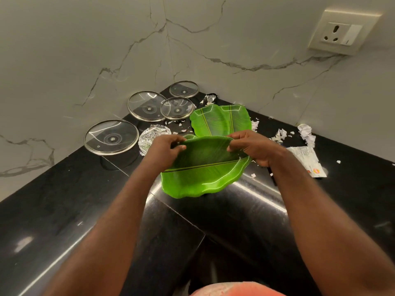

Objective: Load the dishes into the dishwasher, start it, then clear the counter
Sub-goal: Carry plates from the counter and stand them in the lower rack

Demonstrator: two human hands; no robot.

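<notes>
- The left hand (168, 149) and the right hand (253, 147) each pinch the far rim of a green banana-leaf plate (203, 174). Thumbs lie on top and fingers curl under. The plate is at centre frame, tilted towards the person, over the counter's front edge.
- It looks to me like moulded plastic or melamine: light, stiff and unlikely to shatter, but glossy enough to slip. The wavy rim seems the natural place to grip it.
- Two more leaf plates (221, 120) lie overlapped on the counter just behind it.
- Four glass lids (111, 136) with steel rims lie flat at left of centre. I'd guess they are heavier and breakable.
- The black polished counter (64, 199) carries a crumpled foil ball (152, 137) beside the left hand, torn paper scraps (306, 133) at right and a printed sachet (307, 163).
- Grey-veined marble walls (213, 39) meet in a corner, with a wall socket (344, 32) at upper right. No dishwasher is in view.
</notes>
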